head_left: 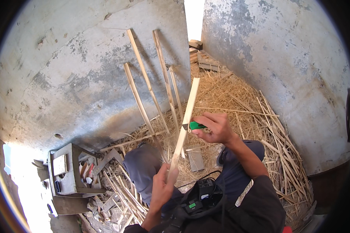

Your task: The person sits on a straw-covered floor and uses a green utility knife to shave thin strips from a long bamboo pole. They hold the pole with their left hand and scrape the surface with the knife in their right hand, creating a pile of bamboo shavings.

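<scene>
Knife (pixel 197 125) right on the strip (pixel 179 143)!
Left hand (pixel 162 187) clasps the lower end, right hand (pixel 217 128) grips the green handle; sticks (pixel 139 58) lean against the wall (pixel 77 93).

No text is showing legibly. The small green rectangular screen (pixel 192 205) on the black boxy device (pixel 199 204) is appearing unreadable.

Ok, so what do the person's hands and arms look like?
The left hand and right hand are bare, no gloves or watch visible. The right sleeve is black, ending near the elbow; only a dark edge of the left sleeve shows.
</scene>
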A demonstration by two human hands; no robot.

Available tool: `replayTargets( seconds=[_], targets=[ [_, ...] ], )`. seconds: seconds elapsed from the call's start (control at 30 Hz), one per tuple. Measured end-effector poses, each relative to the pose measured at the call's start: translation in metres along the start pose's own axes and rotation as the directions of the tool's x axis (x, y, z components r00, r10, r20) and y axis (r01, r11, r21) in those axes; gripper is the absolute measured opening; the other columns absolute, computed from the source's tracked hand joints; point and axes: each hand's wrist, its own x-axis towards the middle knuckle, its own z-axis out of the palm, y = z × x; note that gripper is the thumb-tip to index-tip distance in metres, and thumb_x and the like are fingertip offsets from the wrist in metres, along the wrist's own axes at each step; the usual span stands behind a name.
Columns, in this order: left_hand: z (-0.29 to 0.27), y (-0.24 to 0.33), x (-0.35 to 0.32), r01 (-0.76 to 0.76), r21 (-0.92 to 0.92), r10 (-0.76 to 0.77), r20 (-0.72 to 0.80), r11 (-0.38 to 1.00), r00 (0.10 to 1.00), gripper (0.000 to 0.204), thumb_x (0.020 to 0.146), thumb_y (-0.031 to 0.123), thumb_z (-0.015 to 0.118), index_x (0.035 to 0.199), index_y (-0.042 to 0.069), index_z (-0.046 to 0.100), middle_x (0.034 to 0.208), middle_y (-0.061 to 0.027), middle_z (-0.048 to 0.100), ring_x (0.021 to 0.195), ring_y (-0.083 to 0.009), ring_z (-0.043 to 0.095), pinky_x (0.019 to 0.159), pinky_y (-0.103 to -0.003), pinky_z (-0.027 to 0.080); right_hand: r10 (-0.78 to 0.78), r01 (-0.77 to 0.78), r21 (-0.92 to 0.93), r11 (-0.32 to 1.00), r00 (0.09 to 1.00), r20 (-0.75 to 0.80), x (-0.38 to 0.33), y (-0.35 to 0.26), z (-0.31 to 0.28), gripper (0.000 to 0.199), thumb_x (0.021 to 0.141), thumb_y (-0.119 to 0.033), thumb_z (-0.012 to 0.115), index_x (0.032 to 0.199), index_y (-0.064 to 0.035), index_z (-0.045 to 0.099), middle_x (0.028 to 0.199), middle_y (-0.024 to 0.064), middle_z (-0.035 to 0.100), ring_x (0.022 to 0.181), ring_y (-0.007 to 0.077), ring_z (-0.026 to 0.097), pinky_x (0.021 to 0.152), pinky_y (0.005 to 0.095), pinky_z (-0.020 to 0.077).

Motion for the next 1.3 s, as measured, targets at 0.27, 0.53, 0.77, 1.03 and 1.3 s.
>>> replayTargets(
  seconds=[0.27,0.53,0.77,1.03,1.3],
  targets=[
    [-0.002,-0.01,-0.01,0.056,-0.005,-0.056,0.034,0.998,0.998,0.022,0.112,0.024,0.065,0.111,0.001,0.066,0.072,0.0038,0.053,0.07,-0.0049,0.044,0.061,-0.027,0.036,0.236,-0.238,-0.003,0.971,0.965,-0.117,-0.002,0.035,-0.013,0.035,0.1,-0.033,0.08,0.116,-0.0021,0.08,0.098,0.0114,0.081,0.079,0.0225,0.08,0.067,0.0329,0.0628],
    [-0.009,-0.028,-0.021,0.095,-0.045,-0.089,0.121,0.994,0.989,0.021,0.112,0.024,0.064,0.111,0.003,0.064,0.073,0.0069,0.053,0.067,-0.0019,0.042,0.059,-0.025,0.033,0.477,-0.5,-0.067,0.863,0.853,-0.213,-0.004,0.061,-0.024,0.032,0.106,-0.03,0.072,0.117,0.0001,0.079,0.081,0.009,0.075,0.065,0.0152,0.067,0.056,0.0306,0.0503],
    [-0.018,-0.031,-0.011,0.016,-0.035,-0.019,-0.078,0.999,0.997,0.016,0.108,0.016,0.07,0.108,0.001,0.067,0.073,0.0048,0.058,0.07,-0.0016,0.044,0.06,-0.024,0.034,0.501,-0.514,-0.012,0.858,0.841,-0.205,0.002,0.061,-0.043,0.033,0.108,-0.035,0.07,0.116,-0.0043,0.077,0.079,0.0062,0.071,0.063,0.0146,0.061,0.058,0.0333,0.049],
    [-0.015,-0.022,0.008,-0.1,0.19,0.128,-0.14,0.977,0.982,0.018,0.108,0.018,0.074,0.105,0.003,0.065,0.071,0.0071,0.06,0.063,0.0014,0.047,0.056,-0.021,0.033,0.338,-0.326,0.22,0.919,0.941,-0.015,0.005,0.009,0.0,0.039,0.096,-0.026,0.083,0.128,-0.0067,0.072,0.092,0.008,0.076,0.073,0.0163,0.07,0.069,0.0306,0.0566],
    [-0.001,-0.011,0.009,-0.103,0.105,0.118,-0.147,0.989,0.982,0.019,0.101,0.014,0.08,0.103,-0.002,0.069,0.068,0.0034,0.062,0.066,0.0001,0.045,0.056,-0.024,0.033,0.538,-0.534,0.381,0.755,0.836,0.106,0.004,0.009,-0.005,0.023,0.101,-0.021,0.079,0.116,-0.0034,0.076,0.073,-0.0005,0.06,0.065,0.0065,0.049,0.059,0.0276,0.0398]
  ],
)
